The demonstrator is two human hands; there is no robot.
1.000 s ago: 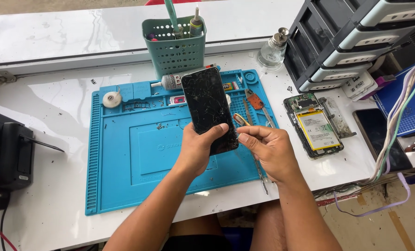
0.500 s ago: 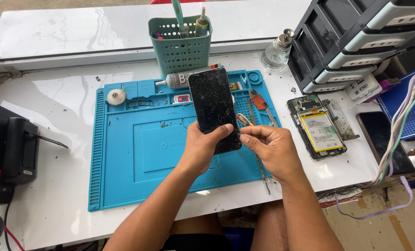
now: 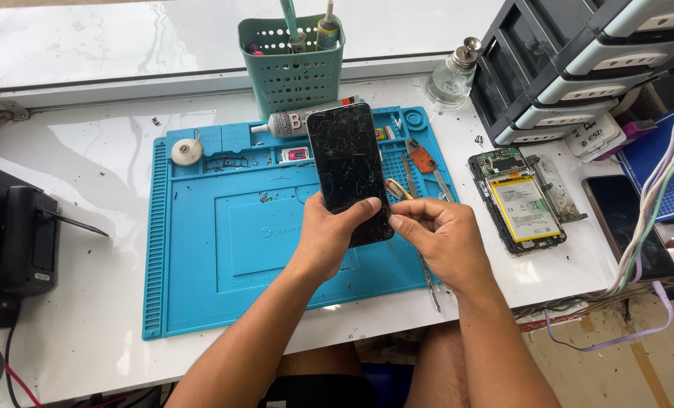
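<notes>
Listing, largest to smallest, clock positions taken from mat centre:

1. White table (image 3: 87,151): bears everything.
2. Blue work mat (image 3: 201,287): centre, scattered w/ small debris.
3. Grey drawer cabinet (image 3: 578,68): 2 o'clock, far corner.
4. Black device (image 3: 27,242): 9 o'clock, table edge, red cable below.
5. Green basket (image 3: 291,91): 12 o'clock, tools upright inside.
6. Cracked screen panel (image 3: 348,170): the item in hand. Held above the mat's right half, tilted up toward the camera, glass heavily cracked.
7. Left hand (image 3: 329,234): closed round the panel's lower end, thumb on the front face.
8. Right hand (image 3: 439,238): fingers drawn narrow, tips pinched at the panel's lower right edge. Can't tell if sth small sits between them.
9. Opened phone body (image 3: 518,204): 3 o'clock, off the mat, battery showing.
10. Dark phone (image 3: 624,219): 3 o'clock, beyond the opened body.
11. Glass bottle (image 3: 450,75): 1 o'clock.
12. Glue tube (image 3: 291,121): 12 o'clock, lying at the basket's foot.
13. Tape roll (image 3: 186,151): 11 o'clock.
14. Tweezers (image 3: 427,276): 4 o'clock, under the right hand.

Step, as judged: working the panel's lower edge by fingertip. Further handling calls for a steady left grip, light pinch, care w/ broken glass.
</notes>
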